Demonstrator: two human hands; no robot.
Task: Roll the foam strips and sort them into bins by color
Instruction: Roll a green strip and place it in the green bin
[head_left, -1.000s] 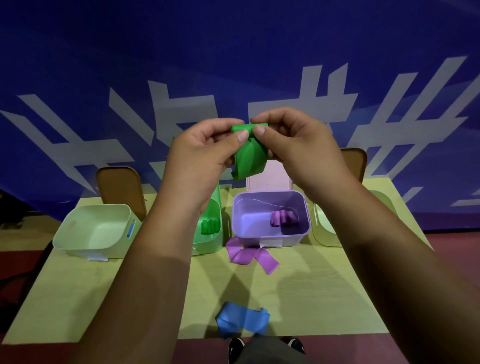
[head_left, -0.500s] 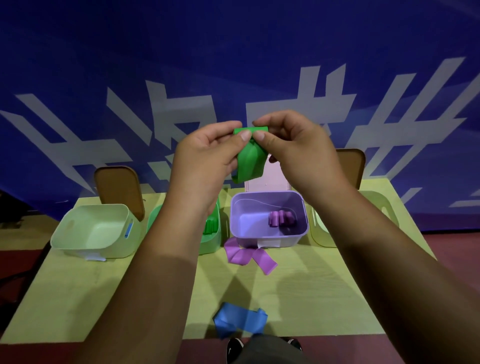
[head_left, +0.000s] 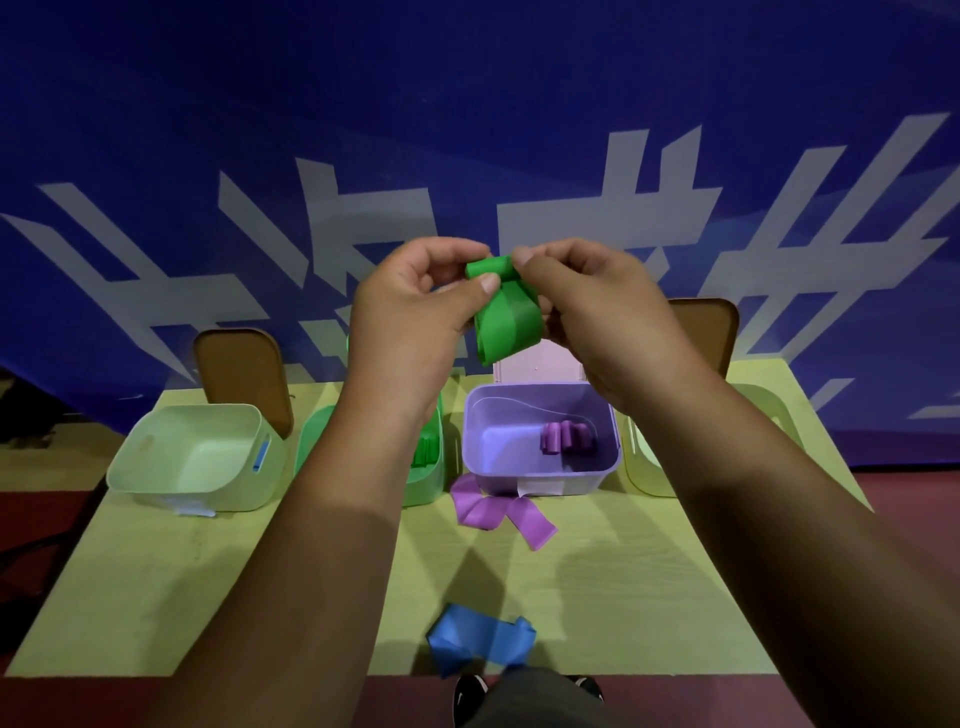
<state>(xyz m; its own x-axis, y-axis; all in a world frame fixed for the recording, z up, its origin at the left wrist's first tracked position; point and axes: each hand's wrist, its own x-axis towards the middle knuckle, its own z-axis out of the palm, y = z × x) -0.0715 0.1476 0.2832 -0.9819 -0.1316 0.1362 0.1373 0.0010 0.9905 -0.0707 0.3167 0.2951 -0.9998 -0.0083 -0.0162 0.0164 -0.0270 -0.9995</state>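
Overhead, left hand (head_left: 410, 317) and right hand (head_left: 592, 312) pinch the green strip (head_left: 506, 325) at its rolled top, axis crosswise; loose tail hangs below toward green bin (head_left: 426, 486).

Four bins stand in a row along the far side of the yellow-green wooden surface (head_left: 649, 597). From left to right they are a pale green plastic bin (head_left: 244, 488), a green plastic bin (head_left: 423, 488), a purple plastic bin (head_left: 592, 480) and a pale yellow plastic bin (head_left: 644, 473). Rolled purple foam pieces (head_left: 563, 436) lie in the purple bin, and rolled green foam pieces (head_left: 426, 452) in the green bin. A loose purple foam strip (head_left: 493, 512) lies just before the purple bin, and a loose blue foam strip (head_left: 480, 642) at the near edge. Above the middle bins, a green foam strip (head_left: 506, 322) hangs between the left hand (head_left: 410, 322) and the right hand (head_left: 597, 322), pinched by the fingers (head_left: 483, 285) of both.
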